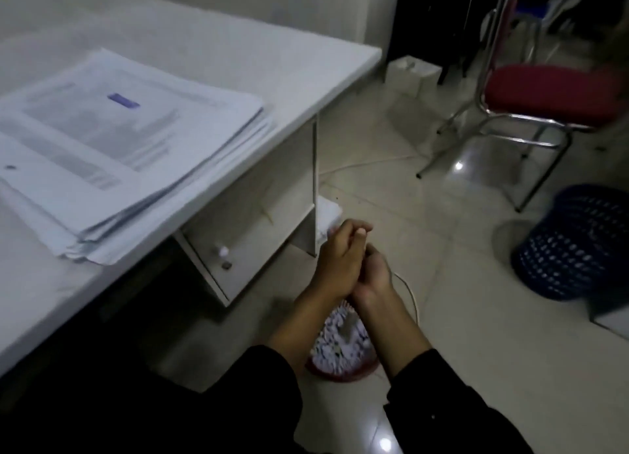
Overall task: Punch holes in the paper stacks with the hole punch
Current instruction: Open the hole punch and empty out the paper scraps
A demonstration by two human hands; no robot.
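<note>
Left hand [335,263] and right hand [372,276] pressed together out beyond the desk's front corner, low over the tiled floor [425,249]. Left fingers curled, thumb and forefinger tips pinched at the top; right fingers curled up against the left palm. Something possibly gripped between them, but too hidden and dim to name, so grip state not determinable for either hand. Black sleeves [459,395] on both forearms.

Directly beneath the wrists, on the floor just off the desk corner: red waste basket [340,373], filled with white paper scraps [335,344]. Thin white cable [410,293] curving along the floor just right of the right hand.

Paper stacks [112,154] well apart from both hands, up on the white desk [289,65], lying flat near the desk's front edge, sheets fanned unevenly at the near corner; small blue mark on the top sheet. Hole punch not identifiable anywhere.

Under the desk top, facing the hands: open white compartment [252,215] with a small knob.

Farther from the desk, across the floor: red-seated chair [548,92] on chrome legs, and a dark blue perforated bin [575,242] tilted beside it.
</note>
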